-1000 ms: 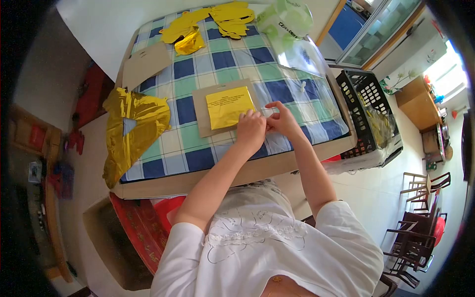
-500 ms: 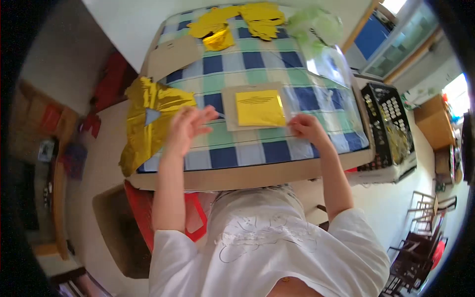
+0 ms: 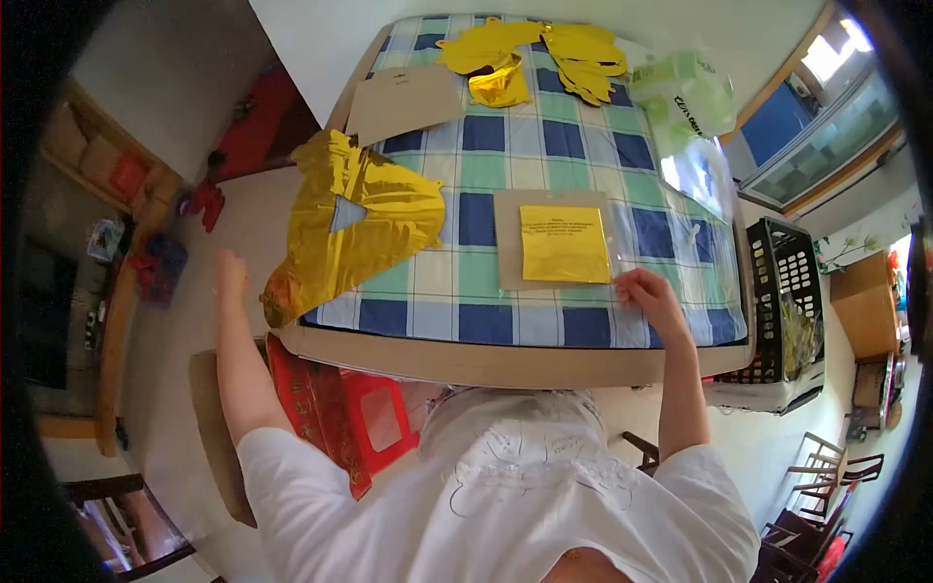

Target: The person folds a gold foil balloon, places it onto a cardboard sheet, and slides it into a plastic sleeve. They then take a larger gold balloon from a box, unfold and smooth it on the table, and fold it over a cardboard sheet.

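A folded gold foil sheet with printed lines (image 3: 566,255) lies on a tan card (image 3: 507,219), with clear plastic showing around its right edge. My right hand (image 3: 653,299) is closed in a pinch at that plastic's lower right corner. My left hand (image 3: 230,277) is out past the table's left side, over the floor; its fingers are too small and smeared to read. Nearest to it lies a flat gold foil balloon shaped like a letter A (image 3: 364,219), hanging partly over the table's left corner.
The table has a checked cloth (image 3: 481,175). Another tan card (image 3: 403,105), a crumpled gold foil piece (image 3: 499,85), flat yellow shapes (image 3: 586,58) and a green-white plastic bag (image 3: 683,92) lie farther back. A black crate (image 3: 785,262) stands at right, a red stool (image 3: 381,420) below the front edge.
My left hand has swung left from above the table to beyond its left edge. My right hand remains at the plastic's corner. The view has shifted, so the table appears farther right.
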### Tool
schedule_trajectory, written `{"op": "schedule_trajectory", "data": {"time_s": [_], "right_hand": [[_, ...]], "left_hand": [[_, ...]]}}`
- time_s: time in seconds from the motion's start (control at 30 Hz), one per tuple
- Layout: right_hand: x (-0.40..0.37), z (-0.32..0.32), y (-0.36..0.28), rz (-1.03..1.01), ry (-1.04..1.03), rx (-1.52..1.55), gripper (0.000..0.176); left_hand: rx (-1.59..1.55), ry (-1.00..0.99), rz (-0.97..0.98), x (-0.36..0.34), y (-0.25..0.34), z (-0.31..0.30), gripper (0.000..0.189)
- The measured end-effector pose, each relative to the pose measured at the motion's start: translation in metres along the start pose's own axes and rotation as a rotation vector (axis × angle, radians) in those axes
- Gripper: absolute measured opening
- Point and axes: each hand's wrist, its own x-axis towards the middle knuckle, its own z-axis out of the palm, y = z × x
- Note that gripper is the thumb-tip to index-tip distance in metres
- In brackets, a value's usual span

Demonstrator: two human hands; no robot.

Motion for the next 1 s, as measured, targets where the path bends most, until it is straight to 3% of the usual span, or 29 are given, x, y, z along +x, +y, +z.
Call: {"op": "schedule_trajectory", "data": {"time_s": [0.07, 0.13, 0.2, 0.27, 0.33, 0.37, 0.43, 0.47, 0.5, 0.63, 0.83, 1.0], "right_hand": [[-0.006, -0.001, 0.007, -0.05, -0.04, 0.002, 0.024], [-0.011, 0.0, 0.003, -0.148, -0.049, -0.078, 0.031], [-0.018, 0.008, -0.008, -0.198, -0.005, -0.203, 0.035], [-0.023, 0.016, -0.019, -0.242, 0.051, -0.385, 0.034], [-0.024, 0.017, -0.012, -0.379, 0.134, -0.575, 0.03], [-0.024, 0.018, -0.009, -0.45, 0.172, -0.671, 0.028], [-0.026, 0.024, -0.017, -0.497, 0.23, -0.726, 0.021], [-0.024, 0.023, -0.017, -0.557, 0.23, -0.729, 0.02], [-0.022, 0.022, -0.017, -0.619, 0.231, -0.729, 0.019], [-0.016, 0.011, -0.005, -0.541, 0.1, -0.518, 0.014], [-0.011, 0.009, -0.003, -0.458, 0.132, -0.44, 0.007], [-0.002, 0.019, 0.001, -0.353, 0.256, -0.374, 0.008]], "left_hand": [[-0.135, -0.17, 0.054, -0.04, 0.019, -0.062, 0.026], [-0.33, 0.205, 0.136, -0.077, 0.029, -0.076, 0.031], [-0.829, 0.311, 0.328, -0.132, 0.072, -0.093, 0.022], [-0.91, 0.235, 0.454, -0.206, 0.136, -0.113, 0.017], [-0.86, 0.223, 0.954, -0.249, 0.183, -0.11, 0.03], [-0.896, 0.116, 1.097, -0.265, 0.202, -0.103, 0.039], [-0.918, 0.176, 1.375, -0.291, 0.239, -0.103, 0.048], [-0.895, 0.162, 1.412, -0.296, 0.248, -0.1, 0.05], [-0.87, 0.149, 1.449, -0.299, 0.256, -0.099, 0.052], [-0.845, 0.033, 1.473, -0.298, 0.266, -0.09, 0.046], [-1.113, 0.104, 1.278, -0.297, 0.283, -0.071, 0.014], [-1.2, -0.007, 1.095, -0.299, 0.294, -0.079, 0.011]]}}
